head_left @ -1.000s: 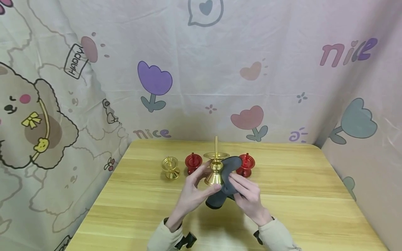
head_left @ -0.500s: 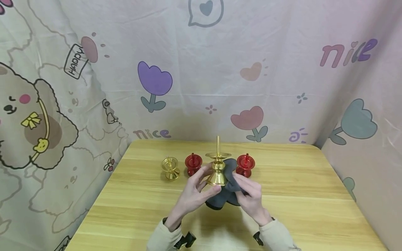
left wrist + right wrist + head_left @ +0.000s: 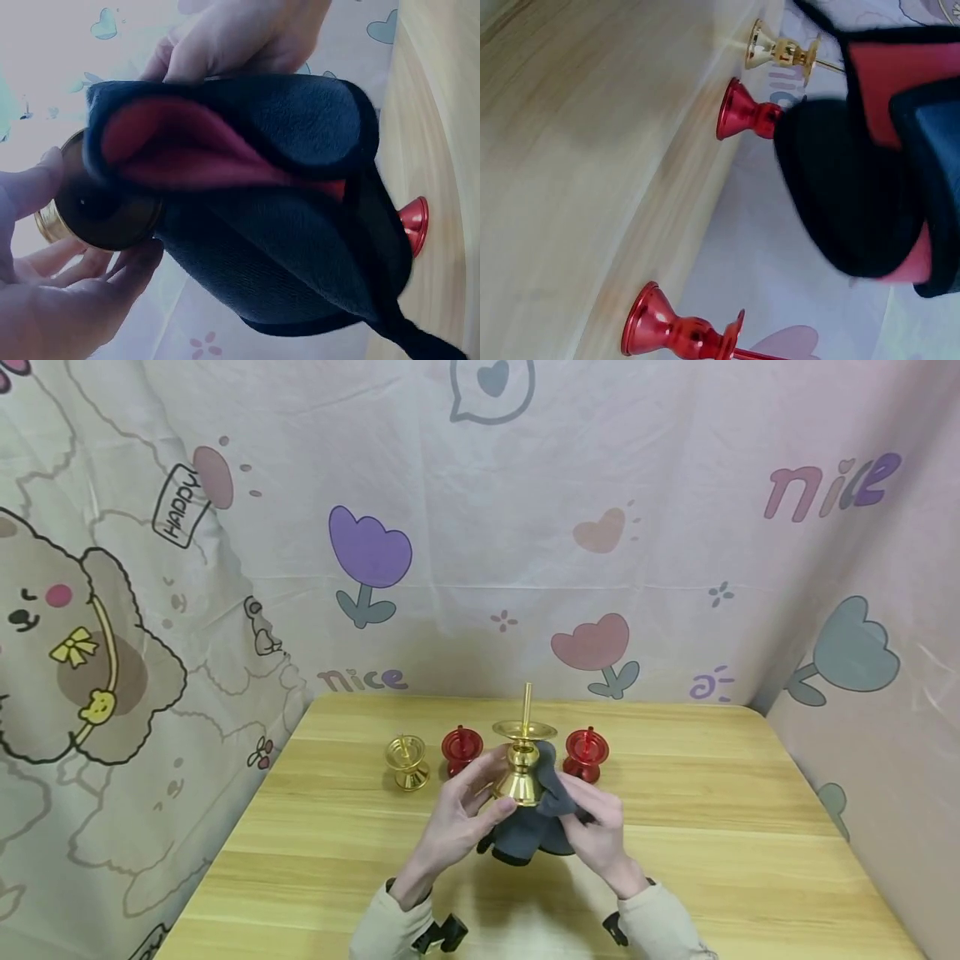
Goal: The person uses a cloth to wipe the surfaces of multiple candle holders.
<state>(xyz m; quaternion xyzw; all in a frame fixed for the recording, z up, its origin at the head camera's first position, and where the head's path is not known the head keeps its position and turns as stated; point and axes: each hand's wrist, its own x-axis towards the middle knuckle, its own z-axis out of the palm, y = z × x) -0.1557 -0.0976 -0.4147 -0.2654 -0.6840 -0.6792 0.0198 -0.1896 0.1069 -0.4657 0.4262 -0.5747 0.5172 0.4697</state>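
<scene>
My left hand [image 3: 459,818] is gripping a gold candlestick [image 3: 522,757] by its base, keeping it upright above the table [image 3: 720,860]; my right hand [image 3: 602,828] is pinching a gray cloth [image 3: 525,835] against the candlestick's side.

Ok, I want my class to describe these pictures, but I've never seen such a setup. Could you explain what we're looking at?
There is no machine here, just one person's two bare hands. The wide picture is taken from the person's head, looking forward and down; the other two are taken from the wrists, so things look tipped sideways. On the wooden table stand one gold candlestick and two red candlesticks. The left hand holds up another gold candlestick. The right hand grips a dark cloth with a reddish lining at its side.
</scene>
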